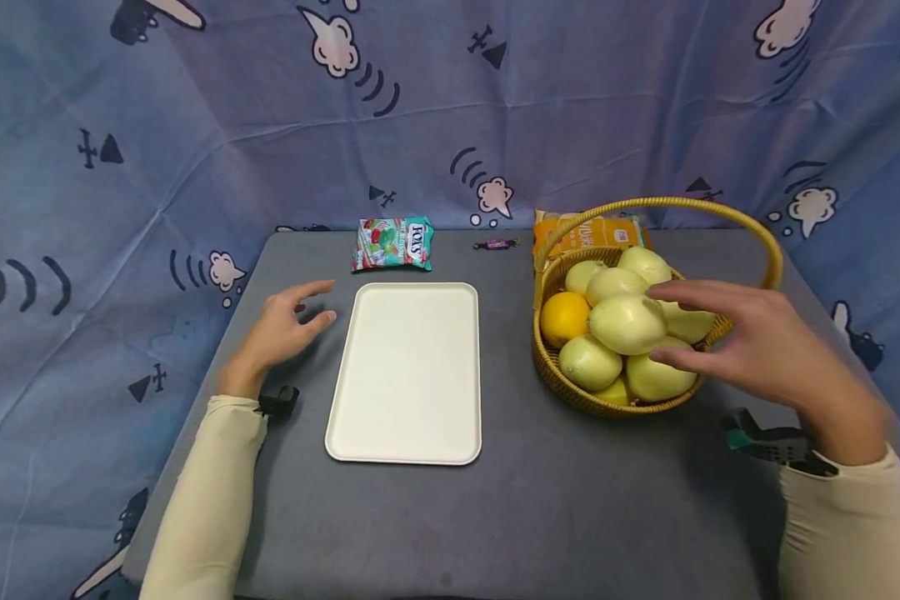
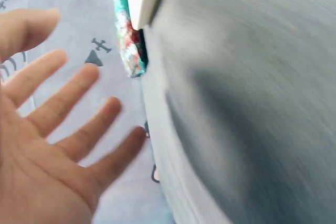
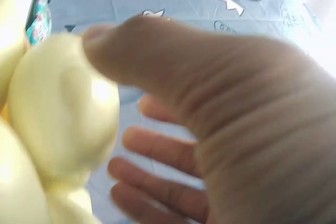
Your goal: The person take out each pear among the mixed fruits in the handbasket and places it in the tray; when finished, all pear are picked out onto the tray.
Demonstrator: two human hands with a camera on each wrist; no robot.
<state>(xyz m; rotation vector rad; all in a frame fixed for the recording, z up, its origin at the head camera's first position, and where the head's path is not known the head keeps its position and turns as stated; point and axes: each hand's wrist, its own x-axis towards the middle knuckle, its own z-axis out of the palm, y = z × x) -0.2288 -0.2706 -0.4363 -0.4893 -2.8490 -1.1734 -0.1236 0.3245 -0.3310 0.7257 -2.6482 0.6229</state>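
Note:
A wicker basket point(image 1: 570, 403) at the right holds several pale yellow-green oval fruits and one orange point(image 1: 564, 318). My right hand point(image 1: 765, 342) reaches over the basket's right side, its thumb and fingers spread apart. Between them and just to their left lies the topmost pale fruit point(image 1: 627, 323). In the right wrist view the thumb tip comes very near this fruit point(image 3: 63, 108); whether it touches I cannot tell. My left hand point(image 1: 281, 327) hovers left of the white tray point(image 1: 408, 375), holding nothing. The left wrist view shows its palm and spread fingers point(image 2: 68, 98).
Behind the tray lies a green candy bag point(image 1: 393, 244). A small purple-wrapped sweet point(image 1: 497, 244) is to its right. An orange packet point(image 1: 600, 233) lies behind the basket, partly hidden. The basket's tall handle point(image 1: 667, 202) arches over the fruit. A patterned blue cloth point(image 1: 435, 108) hangs behind the grey table point(image 1: 420, 533).

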